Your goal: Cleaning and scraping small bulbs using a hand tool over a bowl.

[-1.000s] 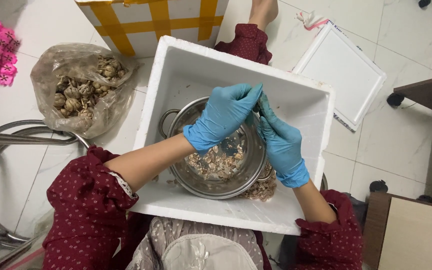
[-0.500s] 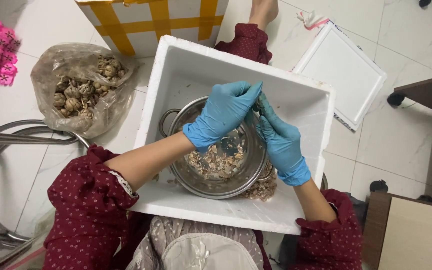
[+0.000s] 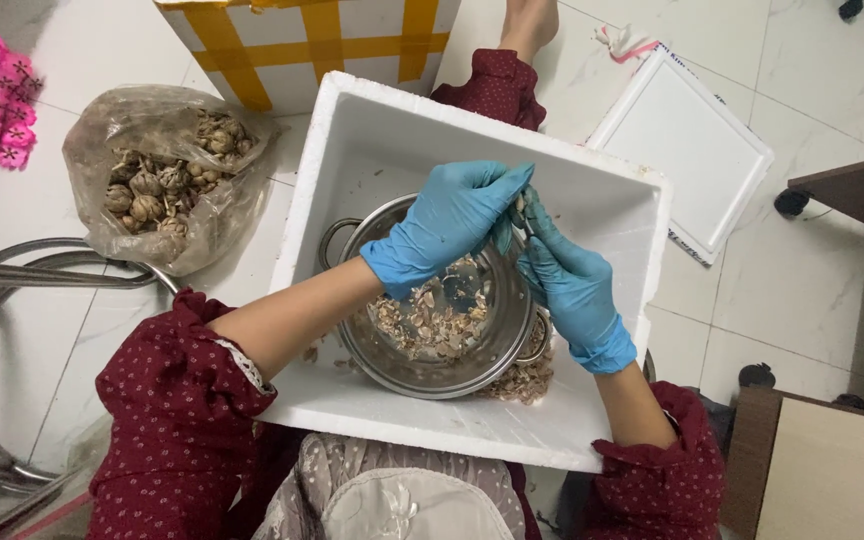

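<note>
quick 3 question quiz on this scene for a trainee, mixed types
1. True or false: both hands wear blue gloves.
2. What holds the metal pot? A white foam box B clear bag C cardboard carton
3. What lies in the pot?

Key
1. True: left hand and right hand are gloved, pinching a small item together.
2. A, the white foam box.
3. Pale peeled scraps.

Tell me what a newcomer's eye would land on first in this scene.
Two hands in bright blue gloves, the left hand and right hand, pinch a small piece together above a steel pot of pale peelings. The pot sits in a white foam box. A clear bag of brownish bulbs lies to its left.
</note>
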